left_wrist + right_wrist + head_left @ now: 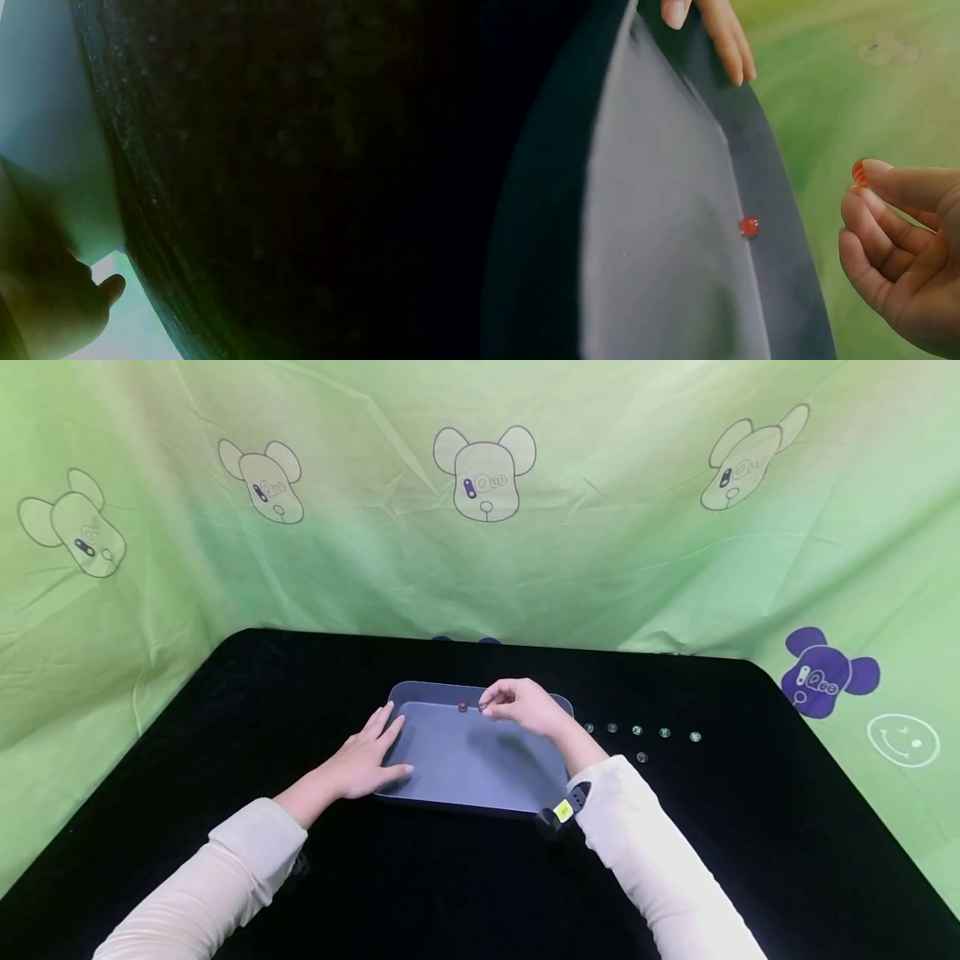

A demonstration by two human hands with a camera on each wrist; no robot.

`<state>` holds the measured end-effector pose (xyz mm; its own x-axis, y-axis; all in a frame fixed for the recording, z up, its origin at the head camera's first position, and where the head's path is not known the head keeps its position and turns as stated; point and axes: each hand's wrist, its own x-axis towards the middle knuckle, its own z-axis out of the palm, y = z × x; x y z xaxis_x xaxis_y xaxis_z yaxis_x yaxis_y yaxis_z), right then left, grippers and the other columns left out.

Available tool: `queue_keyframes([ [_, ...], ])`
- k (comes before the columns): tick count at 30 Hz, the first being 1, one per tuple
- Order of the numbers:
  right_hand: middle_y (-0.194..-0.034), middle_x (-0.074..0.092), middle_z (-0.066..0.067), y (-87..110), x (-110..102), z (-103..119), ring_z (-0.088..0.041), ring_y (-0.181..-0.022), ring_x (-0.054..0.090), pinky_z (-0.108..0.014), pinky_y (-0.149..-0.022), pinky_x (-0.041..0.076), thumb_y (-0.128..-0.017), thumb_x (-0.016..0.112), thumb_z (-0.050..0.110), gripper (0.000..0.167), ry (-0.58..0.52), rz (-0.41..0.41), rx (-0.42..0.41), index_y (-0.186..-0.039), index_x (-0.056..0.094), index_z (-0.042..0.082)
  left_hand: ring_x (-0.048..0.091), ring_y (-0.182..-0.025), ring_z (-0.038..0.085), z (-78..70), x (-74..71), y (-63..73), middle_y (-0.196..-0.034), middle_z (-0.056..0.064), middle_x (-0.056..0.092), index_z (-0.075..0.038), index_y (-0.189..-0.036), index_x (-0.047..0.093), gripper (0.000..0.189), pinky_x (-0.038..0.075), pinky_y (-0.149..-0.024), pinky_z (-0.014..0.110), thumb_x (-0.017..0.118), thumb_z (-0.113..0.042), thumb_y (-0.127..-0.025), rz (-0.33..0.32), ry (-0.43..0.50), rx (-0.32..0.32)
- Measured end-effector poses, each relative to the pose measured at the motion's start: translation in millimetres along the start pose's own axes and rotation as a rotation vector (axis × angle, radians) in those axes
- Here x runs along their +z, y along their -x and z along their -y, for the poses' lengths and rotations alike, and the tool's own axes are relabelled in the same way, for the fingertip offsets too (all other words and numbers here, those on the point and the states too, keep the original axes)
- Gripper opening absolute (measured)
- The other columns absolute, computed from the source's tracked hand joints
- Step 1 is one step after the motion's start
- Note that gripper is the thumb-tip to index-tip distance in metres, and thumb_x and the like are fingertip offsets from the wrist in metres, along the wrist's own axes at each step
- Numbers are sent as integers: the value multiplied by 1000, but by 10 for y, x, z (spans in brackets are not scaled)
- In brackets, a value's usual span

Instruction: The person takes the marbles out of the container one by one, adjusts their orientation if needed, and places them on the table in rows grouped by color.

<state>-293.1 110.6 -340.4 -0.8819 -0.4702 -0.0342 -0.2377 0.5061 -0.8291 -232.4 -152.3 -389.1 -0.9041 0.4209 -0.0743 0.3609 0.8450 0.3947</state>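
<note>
A grey rectangular tray [480, 760] lies on the black table. My left hand [363, 758] rests on the tray's left edge with its fingers spread and straight. Above the tray's far side, my right hand [525, 706] pinches a small orange-red striped glass marble [859, 173] between thumb and fingertips. Inside the tray, another red marble [749, 226] sits by the far wall, apart from both hands. In the left wrist view, only part of the left hand [60, 307] shows, dim and blurred.
To the right of the tray, several small glass marbles [637, 731] lie in a row on the black table [420, 893], with one more marble [642, 757] in front of the row. A green printed cloth [360, 568] hangs behind the table.
</note>
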Motion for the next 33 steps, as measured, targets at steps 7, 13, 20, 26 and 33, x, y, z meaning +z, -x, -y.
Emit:
queue_keyframes([
  [7, -80, 61, -5, 193, -59, 57, -15, -75, 58, -30, -69, 43, -79, 62, 9, 14, -9, -24, -72, -91, 62, 3, -3, -129, 27, 9, 4, 3, -143, 11, -5, -5, -138, 15, 78, 17, -94, 54, 49, -47, -82, -3, 0, -3],
  [13, -78, 60, -4, 379, -121, 31, -16, -74, 57, -30, -69, 44, -78, 63, 11, 14, -15, -64, -84, -90, 62, 4, -4, -129, 27, 15, 24, -3, -143, 10, -6, -5, -138, 14, 78, 17, -94, 53, 48, -48, -83, 8, 6, -9],
  [20, -82, 61, -7, 583, -182, -45, -16, -76, 56, -28, -70, 45, -78, 63, 10, 18, -77, -97, -52, -93, 61, 0, -3, -129, 27, 19, 22, -3, -143, 11, -4, -5, -138, 15, 78, 17, -94, 53, 49, -48, -82, -2, -1, -4],
  [26, -86, 61, -10, 732, -249, -118, -13, -75, 56, -28, -69, 44, -79, 62, 8, 20, -105, -136, -32, -95, 60, -2, -2, -129, 28, 15, 9, 6, -143, 11, -4, -4, -138, 16, 78, 18, -94, 53, 49, -48, -82, -2, 3, -1],
  [33, -84, 62, -12, 908, -342, -234, -13, -71, 56, -29, -63, 43, -78, 62, 10, 19, -86, -173, -29, -93, 59, -3, -2, -129, 29, 2, 4, 8, -143, 12, -4, -4, -138, 16, 78, 17, -93, 54, 49, -47, -82, -1, 7, 2],
])
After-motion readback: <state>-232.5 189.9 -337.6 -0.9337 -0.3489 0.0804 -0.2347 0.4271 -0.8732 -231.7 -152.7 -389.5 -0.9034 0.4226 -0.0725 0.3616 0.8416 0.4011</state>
